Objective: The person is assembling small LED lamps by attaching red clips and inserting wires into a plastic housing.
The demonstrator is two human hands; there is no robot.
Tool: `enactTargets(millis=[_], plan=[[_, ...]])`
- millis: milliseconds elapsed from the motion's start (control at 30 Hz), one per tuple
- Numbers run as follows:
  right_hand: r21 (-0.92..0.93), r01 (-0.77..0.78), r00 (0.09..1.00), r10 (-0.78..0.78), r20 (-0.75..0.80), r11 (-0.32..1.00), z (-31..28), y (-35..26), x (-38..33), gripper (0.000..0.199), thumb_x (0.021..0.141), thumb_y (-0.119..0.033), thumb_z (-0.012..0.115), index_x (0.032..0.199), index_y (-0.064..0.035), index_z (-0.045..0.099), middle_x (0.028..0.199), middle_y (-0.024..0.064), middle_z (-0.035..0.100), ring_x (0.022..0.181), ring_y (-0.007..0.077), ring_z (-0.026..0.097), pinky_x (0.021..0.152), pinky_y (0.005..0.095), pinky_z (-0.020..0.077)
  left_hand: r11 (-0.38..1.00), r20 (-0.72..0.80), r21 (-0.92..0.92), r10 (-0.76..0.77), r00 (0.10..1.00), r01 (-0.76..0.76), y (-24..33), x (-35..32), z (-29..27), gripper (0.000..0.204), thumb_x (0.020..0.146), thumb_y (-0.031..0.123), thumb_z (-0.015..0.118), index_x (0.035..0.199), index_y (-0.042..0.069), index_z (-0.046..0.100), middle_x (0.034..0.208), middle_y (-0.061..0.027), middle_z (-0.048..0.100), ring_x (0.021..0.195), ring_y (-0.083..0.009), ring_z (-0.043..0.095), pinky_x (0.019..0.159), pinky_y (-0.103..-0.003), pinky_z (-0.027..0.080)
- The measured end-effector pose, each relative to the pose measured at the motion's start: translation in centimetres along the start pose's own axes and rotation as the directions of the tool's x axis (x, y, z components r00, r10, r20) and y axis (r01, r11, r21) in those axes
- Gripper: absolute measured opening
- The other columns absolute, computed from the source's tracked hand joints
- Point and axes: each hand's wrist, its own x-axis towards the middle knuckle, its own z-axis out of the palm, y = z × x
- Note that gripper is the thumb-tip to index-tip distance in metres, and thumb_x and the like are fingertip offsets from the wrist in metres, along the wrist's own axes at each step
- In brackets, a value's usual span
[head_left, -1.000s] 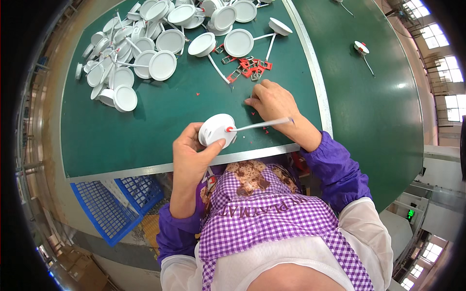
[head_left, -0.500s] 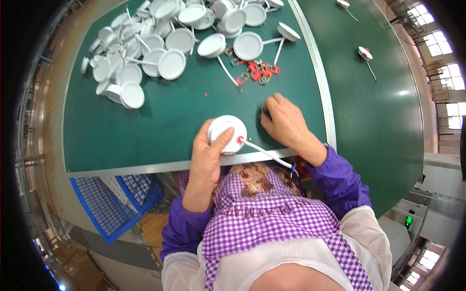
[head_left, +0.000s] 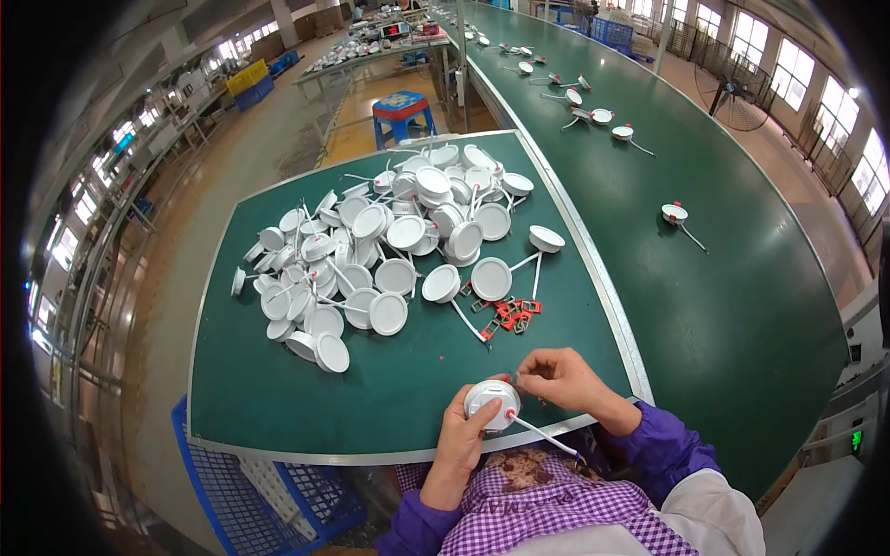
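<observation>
My left hand point(head_left: 456, 435) grips a round white downlight point(head_left: 484, 395) near the table's front edge, thumb across its back. A short white cable point(head_left: 549, 436) runs from a red grommet on it toward my apron, ending in bare coloured wires. Against the far right rim of the lamp, my right hand point(head_left: 567, 384) pinches a small red-and-metal spring clip point(head_left: 507, 377), partly hidden by the fingertips. Beyond the hands lies a loose heap of similar red clips point(head_left: 508, 315). Several white downlights point(head_left: 393, 276) with cables are piled farther back on the green table.
A green conveyor belt point(head_left: 640, 241) runs along the right, carrying spaced-out downlights point(head_left: 675, 214). Below the table's front left edge sits a blue plastic basket point(head_left: 199, 463). A red-and-blue stool point(head_left: 400, 107) stands behind the table.
My right hand has come left to the downlight's rim, bringing the clip against it. My left hand keeps its grip on the lamp. The view has tilted up, showing more of the room.
</observation>
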Motion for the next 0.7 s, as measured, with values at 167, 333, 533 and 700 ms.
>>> enactTargets(millis=[167,333,533,700], plan=[[0.400,0.064,0.976,-0.140,0.165,0.914,0.1,1.9,0.8,0.015,0.088,-0.012,0.065,0.091,0.0024,0.064,0.082,0.0032,0.065,0.073,0.0091,0.061,0.067,0.0230,0.0496,0.999,-0.001,0.035,0.008,1.000,-0.007,0.7,0.0,-0.2,0.027,0.082,0.005,0.071,0.105,0.001,0.059,0.099,-0.0081,0.066,0.087,-0.0140,0.064,0.078,-0.028,0.053],[0.427,-0.054,0.950,-0.085,0.300,0.903,0.0,1.5,0.8,0.019,0.090,-0.016,0.065,0.096,0.0025,0.065,0.083,0.0051,0.067,0.074,0.0104,0.063,0.067,0.0237,0.0512,0.990,0.047,0.142,-0.012,0.999,0.005,1.1,0.0,-0.8,0.027,0.080,0.007,0.074,0.103,0.001,0.061,0.094,-0.0062,0.066,0.083,-0.0120,0.063,0.076,-0.027,0.052],[0.384,-0.130,0.894,-0.060,0.445,0.914,-1.0,1.7,1.1,0.021,0.091,-0.019,0.064,0.098,0.0002,0.067,0.083,0.0053,0.068,0.072,0.0103,0.064,0.064,0.0221,0.0499,0.968,0.088,0.250,-0.046,0.995,0.023,2.4,-0.4,-0.6,0.027,0.079,0.006,0.074,0.103,0.000,0.061,0.092,-0.0058,0.067,0.081,-0.0115,0.063,0.074,-0.026,0.052],[0.228,-0.059,0.982,0.015,0.190,0.972,-0.1,-0.3,0.7,0.018,0.088,-0.015,0.068,0.097,0.0001,0.068,0.083,0.0069,0.069,0.072,0.0117,0.065,0.062,0.0239,0.0497,0.937,-0.081,0.332,0.142,0.987,-0.107,2.2,0.3,0.1,0.026,0.079,0.002,0.073,0.102,0.001,0.060,0.092,-0.0062,0.066,0.082,-0.0126,0.064,0.073,-0.026,0.053]])
